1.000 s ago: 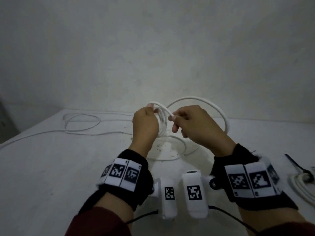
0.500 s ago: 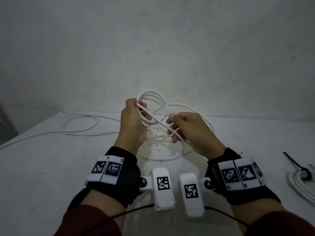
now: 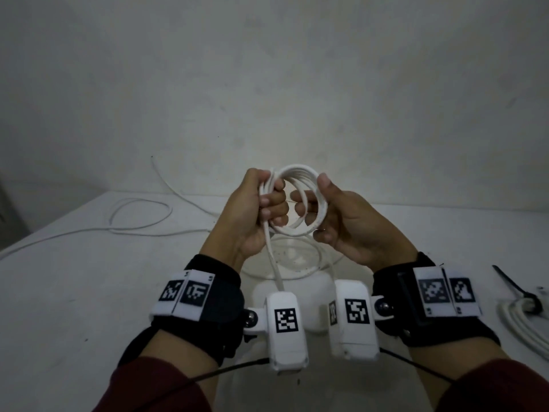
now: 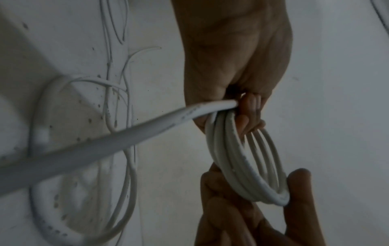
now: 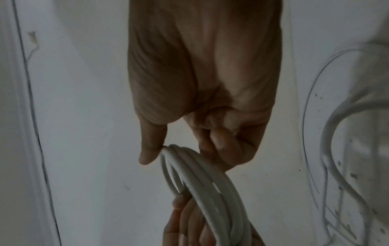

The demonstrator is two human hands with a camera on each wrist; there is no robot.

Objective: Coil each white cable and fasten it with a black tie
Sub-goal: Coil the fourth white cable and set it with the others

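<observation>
A white cable coil (image 3: 298,173) of several loops hangs in the air between both hands, above the white table (image 3: 74,292). My left hand (image 3: 261,203) grips the coil's left side with curled fingers. My right hand (image 3: 319,205) pinches its right side between thumb and fingers. A loose tail (image 3: 271,257) of the cable drops from the left fist toward the wrist camera. In the left wrist view the coil (image 4: 242,163) and the tail (image 4: 126,133) show close up; the right wrist view shows the thumb against the coil (image 5: 200,174).
Another white cable (image 3: 139,215) lies in loose loops at the table's back left. At the right edge lies a coiled white cable (image 3: 525,328) with a black tie (image 3: 517,289) on it. A grey wall stands behind the table.
The hands have come closer together and risen. The stretched strand between them is now gathered into the coil, and the right hand has shifted onto the coil's right side.
</observation>
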